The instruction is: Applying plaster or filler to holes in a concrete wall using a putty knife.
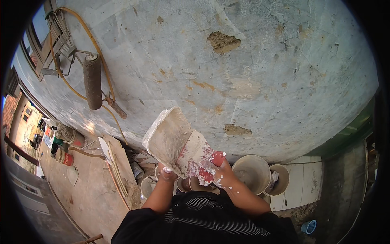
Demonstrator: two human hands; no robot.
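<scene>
In front of the wall, my left hand (167,175) is closed on the underside of a plaster-caked tub (164,132), tilted with its hollow upward. Pale paste coats its inside. My right hand (226,175) grips a wide putty knife (196,143) with red parts at its handle, heavily smeared with white paste. The knife's broad blade lies against the tub's near right rim. White splashes dot my right hand and wrist. Most of my left fingers are hidden behind the tub.
The cracked grey-blue wall (276,53) has chipped holes and a pale patch. A paint roller (93,83) and yellow hose (87,30) hang at left. Several buckets (252,160) stand below. A blue basket (308,227) sits lower right; pails (65,157) and thin strips (118,173) lie left.
</scene>
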